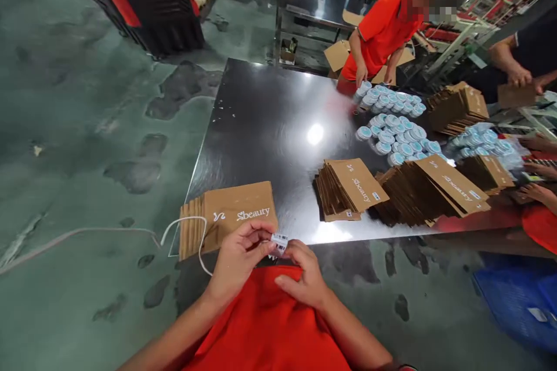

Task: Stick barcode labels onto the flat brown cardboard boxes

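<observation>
My left hand (237, 258) pinches a small white barcode tag (279, 242) between its fingertips, above the table's near edge. My right hand (303, 275) lies just beside the tag, its fingertips at or close to the tag's lower right end; I cannot tell whether they grip it. A thin white cord (185, 225) loops past my left hand and trails off over the floor. Just beyond my hands lies a stack of flat kraft cardboard packs (235, 214) printed "Sbeauty" in white.
A polished steel table (270, 145) carries more kraft stacks (348, 185) and many round white-and-blue tins (391, 133). A co-worker in an orange shirt (383, 32) stands at the far side, with other people's hands at the right. A blue crate (517, 307) sits on the green floor.
</observation>
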`<action>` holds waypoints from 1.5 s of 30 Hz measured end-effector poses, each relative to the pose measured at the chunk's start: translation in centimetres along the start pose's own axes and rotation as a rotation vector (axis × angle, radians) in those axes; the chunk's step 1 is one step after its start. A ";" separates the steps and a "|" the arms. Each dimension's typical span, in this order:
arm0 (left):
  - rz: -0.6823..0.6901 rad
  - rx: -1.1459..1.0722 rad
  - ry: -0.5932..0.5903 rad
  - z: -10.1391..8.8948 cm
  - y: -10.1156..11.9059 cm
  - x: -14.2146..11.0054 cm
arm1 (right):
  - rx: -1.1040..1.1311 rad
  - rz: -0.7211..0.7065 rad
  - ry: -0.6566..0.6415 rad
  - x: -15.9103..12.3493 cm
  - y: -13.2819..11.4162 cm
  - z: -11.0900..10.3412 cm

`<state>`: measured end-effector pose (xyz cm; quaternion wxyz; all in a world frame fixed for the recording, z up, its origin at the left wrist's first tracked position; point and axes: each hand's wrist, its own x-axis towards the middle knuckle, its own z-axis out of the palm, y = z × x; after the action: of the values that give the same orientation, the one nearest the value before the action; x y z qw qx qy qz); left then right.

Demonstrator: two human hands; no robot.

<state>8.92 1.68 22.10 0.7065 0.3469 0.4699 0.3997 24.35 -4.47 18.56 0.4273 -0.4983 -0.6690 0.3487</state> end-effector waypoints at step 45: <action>0.012 0.440 0.237 -6.7 -9.3 7.6 | -0.005 0.620 0.063 14.7 15.0 4.8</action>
<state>6.63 5.13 9.01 0.5517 0.4459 0.6230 0.3299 23.47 13.46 6.57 0.3199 -0.6900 -0.4725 0.4452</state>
